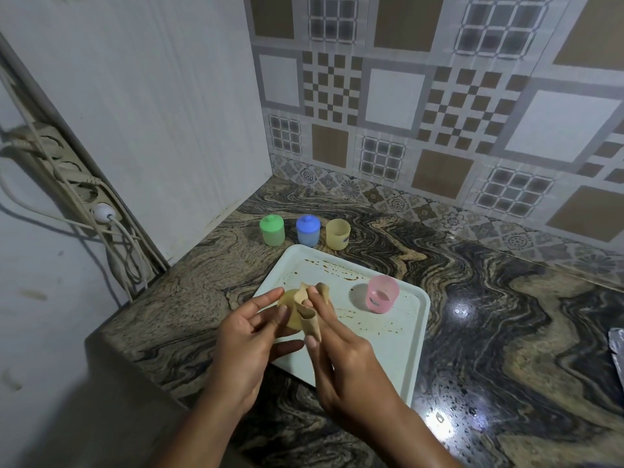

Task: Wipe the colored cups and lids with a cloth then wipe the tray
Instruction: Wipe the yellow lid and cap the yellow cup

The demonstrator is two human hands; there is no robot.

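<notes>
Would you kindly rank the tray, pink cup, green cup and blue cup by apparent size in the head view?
1. tray
2. pink cup, though nearer the camera
3. green cup and blue cup look alike

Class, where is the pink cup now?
In the head view, the pink cup stands on the right side of the tray, nearer than the yellow cup.

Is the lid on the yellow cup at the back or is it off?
Off. The yellow cup shows an open rim, and the left hand holds a yellow lid.
</notes>
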